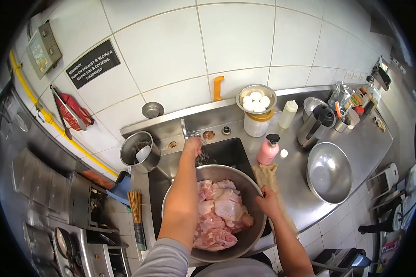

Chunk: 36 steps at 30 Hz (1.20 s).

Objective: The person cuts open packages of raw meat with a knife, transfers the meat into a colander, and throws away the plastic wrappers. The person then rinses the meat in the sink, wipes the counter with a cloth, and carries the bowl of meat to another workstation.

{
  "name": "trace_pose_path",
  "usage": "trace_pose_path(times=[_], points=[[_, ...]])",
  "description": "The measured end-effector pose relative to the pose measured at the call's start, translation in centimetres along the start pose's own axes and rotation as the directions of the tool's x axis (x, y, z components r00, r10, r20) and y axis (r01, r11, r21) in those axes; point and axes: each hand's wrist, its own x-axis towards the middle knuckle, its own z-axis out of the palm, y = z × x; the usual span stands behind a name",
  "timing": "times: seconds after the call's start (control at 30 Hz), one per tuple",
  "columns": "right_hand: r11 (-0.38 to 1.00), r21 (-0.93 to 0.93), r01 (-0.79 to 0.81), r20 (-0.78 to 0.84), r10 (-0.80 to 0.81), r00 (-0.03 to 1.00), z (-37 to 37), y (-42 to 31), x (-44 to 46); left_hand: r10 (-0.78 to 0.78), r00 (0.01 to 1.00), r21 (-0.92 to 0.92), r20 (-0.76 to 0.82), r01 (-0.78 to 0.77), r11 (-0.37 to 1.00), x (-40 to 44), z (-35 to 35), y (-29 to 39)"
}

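Note:
A large steel bowl (258,221) holding raw chicken pieces (224,207) rests over the front of the dark sink (235,154). My right hand (266,202) is closed around the bowl's right rim. Above the bowl's far side, my left hand (192,146) is closed, right at the faucet (185,128). Its fingers are partly hidden, so I cannot make out what they grip. Water (201,159) splashes down just right of that hand into the sink. Beside the bowl, a tan cloth (267,175) lies along the counter.
Right of the sink stand a pink pump bottle (268,150), a squeeze bottle (288,114), a black-lidded jug (315,127) and a steel bowl (329,173). Eggs (256,101) sit in a bowl on a tub. A steel pot (140,151) and stick brush (137,214) are left.

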Motion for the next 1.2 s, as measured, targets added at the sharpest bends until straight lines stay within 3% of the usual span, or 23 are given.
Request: trace_pose_path(times=[0.03, 0.07, 0.1, 0.17, 0.27, 0.4, 0.47, 0.53, 0.6, 0.67, 0.7, 0.77, 0.8, 0.87, 0.93, 1.03, 1.07, 1.13, 1.2], points=[[1.0, 0.0, 0.0, -0.003, 0.0, 1.0, 0.1, 0.2, 0.1, 0.077, 0.997, 0.291, -0.005, -0.072, 0.954, 3.6, -1.2, -1.6], [1.0, 0.004, -0.001, -0.003, 0.001, 1.0, 0.2, 0.5, 0.1, 0.152, 0.988, 0.554, 0.015, -0.135, 0.821, 3.9, -1.2, -1.4], [1.0, 0.007, -0.002, -0.004, 0.002, 1.0, 0.2, 0.8, 0.1, 0.153, 0.988, 0.552, 0.021, -0.139, 0.822, 4.0, -1.0, -1.4], [1.0, 0.023, -0.011, -0.005, 0.011, 1.0, 0.0, -0.2, -0.1, -0.079, 0.989, 0.219, -0.121, 0.105, 0.97, -1.4, 0.7, 1.4], [0.999, 0.021, -0.027, -0.004, 0.028, 1.0, 0.1, -0.2, -0.2, -0.114, 0.992, 0.209, -0.055, 0.123, 0.97, -0.7, 1.1, 1.2], [0.999, -0.014, -0.033, 0.011, 0.033, 0.999, 0.1, 0.1, -0.1, -0.122, 0.99, 0.048, 0.068, 0.119, 0.992, 0.5, 0.7, 1.0], [0.999, -0.024, -0.036, 0.003, 0.036, 0.999, 0.2, 0.2, 0.1, -0.117, 0.992, 0.008, 0.041, 0.117, 0.993, 0.7, -0.1, 1.4], [0.998, -0.035, -0.049, 0.01, 0.049, 0.999, 0.4, 0.6, -0.2, -0.035, 0.991, -0.168, 0.128, 0.056, 0.984, 4.0, -2.3, 0.1], [0.997, 0.077, 0.003, -0.001, -0.003, 1.0, 0.5, 0.7, -0.1, 0.025, 0.997, -0.196, 0.077, -0.009, 0.981, -0.4, -2.2, 2.8], [0.998, 0.067, 0.014, 0.006, -0.015, 1.0, 0.2, 0.2, -0.3, 0.289, 0.949, -0.566, 0.127, -0.17, 0.807, -3.7, -2.8, 4.3], [0.998, 0.06, 0.026, 0.001, -0.027, 1.0, 0.1, 0.0, -0.3, 0.282, 0.953, -0.566, 0.113, -0.171, 0.806, -5.7, -3.4, 5.0], [1.0, 0.022, 0.022, 0.001, -0.022, 1.0, 0.1, 0.0, -0.2, 0.387, 0.903, -0.378, 0.188, -0.297, 0.877, -9.9, -4.9, 5.6], [1.0, -0.017, 0.018, -0.013, -0.018, 1.0, 0.1, 0.2, -0.3, 0.335, 0.922, -0.211, 0.194, -0.294, 0.932, -12.2, -6.5, 5.3], [1.0, 0.005, 0.008, 0.011, -0.008, 1.0, 0.0, 0.4, -0.8, 0.305, 0.941, 0.139, 0.146, -0.325, 0.935, -17.1, -10.1, 3.5], [1.0, 0.007, 0.025, 0.029, -0.025, 0.999, -0.4, 0.6, -0.6, 0.281, 0.959, 0.238, 0.039, -0.282, 0.93, -23.4, -12.9, 0.1], [0.997, 0.031, 0.066, 0.065, -0.068, 0.996, -0.9, 2.6, -2.0, 0.326, 0.918, 0.274, -0.228, -0.261, 0.926, -31.4, -16.3, -9.2], [0.997, 0.028, 0.066, 0.064, -0.068, 0.996, -1.1, 2.3, -2.6, 0.262, 0.928, 0.246, -0.264, -0.198, 0.949, -34.2, -16.9, -12.0], [0.999, 0.018, -0.034, 0.094, 0.033, 0.995, -1.7, 1.1, -4.0, 0.274, 0.864, 0.18, -0.423, -0.216, 0.96, -38.2, -15.3, -17.0], [0.998, 0.049, -0.047, 0.1, 0.042, 0.994, -1.4, 1.3, -4.0, 0.177, 0.876, -0.05, -0.449, -0.223, 0.974, -41.5, -11.1, -16.1]])
